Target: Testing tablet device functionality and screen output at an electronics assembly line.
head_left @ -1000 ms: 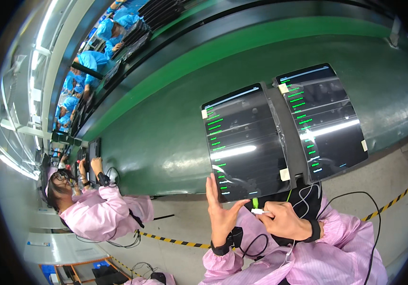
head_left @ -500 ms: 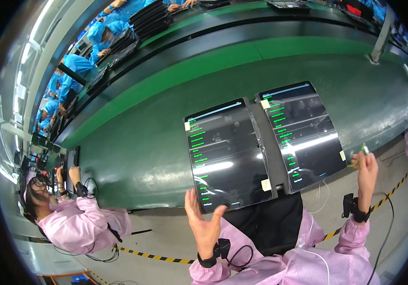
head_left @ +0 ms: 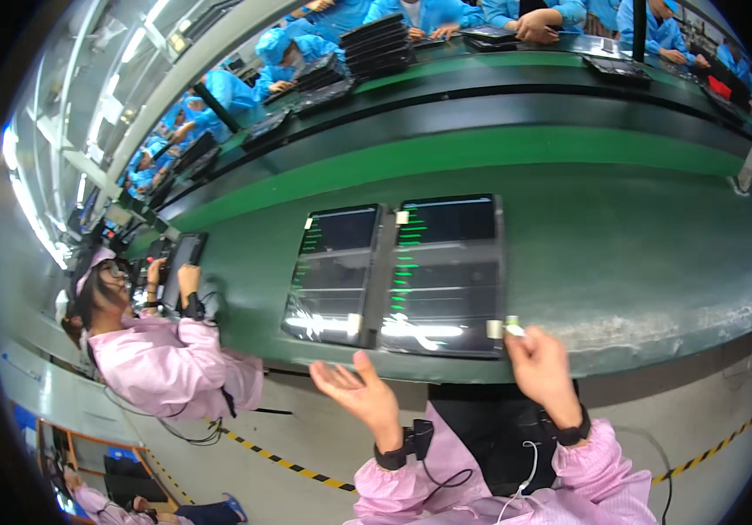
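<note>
Lying just ahead of both hands on the green conveyor belt (head_left: 638,254), two dark flat panels sit side by side, their long axes running away from the person and their near short edges almost at the belt's front lip. The right panel (head_left: 446,276) is the one being touched: the right hand (head_left: 540,366) sits at its near right corner, thumb and forefinger pinched together on a small white tab (head_left: 512,329) that juts from that corner (whether the tab is a sticker or a pull strip is too small to tell). That hand is clearly the nearer of the two, in contact with the panel's edge, its wrist bent back slightly and the forearm in a pink sleeve rising from below, a black wrist strap (head_left: 573,432) around it.

The left hand (head_left: 356,391) holds nothing. It hangs open, palm turned up and fingers spread, just short of the belt's front edge and below the seam between the two panels; it touches neither. The left panel (head_left: 334,273) lies ahead of it and a little to its left, with a pale tab of its own at the near right corner.

Both panels show rows of green marks and bright streaks of reflected ceiling light. Off to the left of the left hand, another person in a pink coat (head_left: 166,363) bends over a separate dark device at the same belt.
</note>
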### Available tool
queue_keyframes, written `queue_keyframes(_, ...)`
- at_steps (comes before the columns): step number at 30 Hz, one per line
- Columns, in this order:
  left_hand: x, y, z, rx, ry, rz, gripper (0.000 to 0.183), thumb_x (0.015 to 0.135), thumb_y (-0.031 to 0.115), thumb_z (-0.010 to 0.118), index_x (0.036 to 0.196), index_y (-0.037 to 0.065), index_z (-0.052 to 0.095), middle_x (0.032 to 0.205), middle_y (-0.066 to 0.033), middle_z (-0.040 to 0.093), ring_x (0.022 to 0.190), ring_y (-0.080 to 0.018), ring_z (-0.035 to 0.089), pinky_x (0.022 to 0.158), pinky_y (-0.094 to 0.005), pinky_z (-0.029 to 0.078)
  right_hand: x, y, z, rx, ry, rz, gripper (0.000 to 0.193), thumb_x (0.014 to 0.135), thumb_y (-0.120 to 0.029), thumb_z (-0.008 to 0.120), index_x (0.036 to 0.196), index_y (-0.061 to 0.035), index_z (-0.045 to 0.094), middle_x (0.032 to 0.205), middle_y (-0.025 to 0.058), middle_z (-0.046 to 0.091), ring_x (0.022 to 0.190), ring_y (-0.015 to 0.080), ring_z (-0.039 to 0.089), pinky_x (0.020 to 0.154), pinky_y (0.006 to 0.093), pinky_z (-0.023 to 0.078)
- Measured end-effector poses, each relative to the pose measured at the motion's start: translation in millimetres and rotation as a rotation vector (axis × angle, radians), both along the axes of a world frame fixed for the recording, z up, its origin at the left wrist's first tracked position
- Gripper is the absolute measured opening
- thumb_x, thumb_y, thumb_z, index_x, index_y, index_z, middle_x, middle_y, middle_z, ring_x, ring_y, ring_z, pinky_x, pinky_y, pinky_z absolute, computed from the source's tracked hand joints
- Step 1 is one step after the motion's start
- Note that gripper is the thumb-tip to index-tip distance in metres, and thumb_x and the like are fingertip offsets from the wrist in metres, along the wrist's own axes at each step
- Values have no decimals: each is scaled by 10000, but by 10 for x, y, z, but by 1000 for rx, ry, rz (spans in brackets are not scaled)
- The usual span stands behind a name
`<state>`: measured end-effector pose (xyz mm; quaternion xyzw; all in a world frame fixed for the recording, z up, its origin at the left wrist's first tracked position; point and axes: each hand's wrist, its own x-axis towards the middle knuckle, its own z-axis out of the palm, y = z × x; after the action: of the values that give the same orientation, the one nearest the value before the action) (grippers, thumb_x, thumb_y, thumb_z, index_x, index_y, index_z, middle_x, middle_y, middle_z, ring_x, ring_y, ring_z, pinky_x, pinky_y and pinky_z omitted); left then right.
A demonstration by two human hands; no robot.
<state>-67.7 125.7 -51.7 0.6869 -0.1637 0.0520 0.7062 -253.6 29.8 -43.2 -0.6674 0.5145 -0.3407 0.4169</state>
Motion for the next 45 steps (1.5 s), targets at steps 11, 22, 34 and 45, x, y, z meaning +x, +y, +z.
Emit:
queue_keyframes(11,-243,-368,418,13,68,-656,454,839,29,550,1235,-8,330,1139,-159,483,1052,-211,503,893,-303,405,-214,-188,178,-52,-163,44,96,773,-7,516,682,9,545,601,72,612,470,56,466,425,253,363)
queue_keyframes(22,-605,-1906,45,263,958,-1743,506,897,384,455,1183,-27,389,1167,-168,495,1033,-253,518,890,-375,435,-592,-1309,265,263,-71,294,129,779,-35,548,667,0,496,698,106,629,656,154,603,588,271,460)
queue_keyframes(34,-490,-1998,-154,95,964,-1952,355,939,242,400,1145,-44,437,1148,-171,493,1041,-219,512,961,-318,397,-591,-1609,-2,650,-530,646,306,827,-30,551,602,-95,355,759,148,615,781,246,624,732,310,481)
queue_keyframes(45,-520,-1952,-252,78,911,-1960,309,927,219,434,1099,-32,491,1108,-120,539,1051,-177,523,956,-269,404,-633,-1535,-51,645,-392,506,184,804,-69,598,932,-9,481,801,132,627,584,159,605,532,214,470)
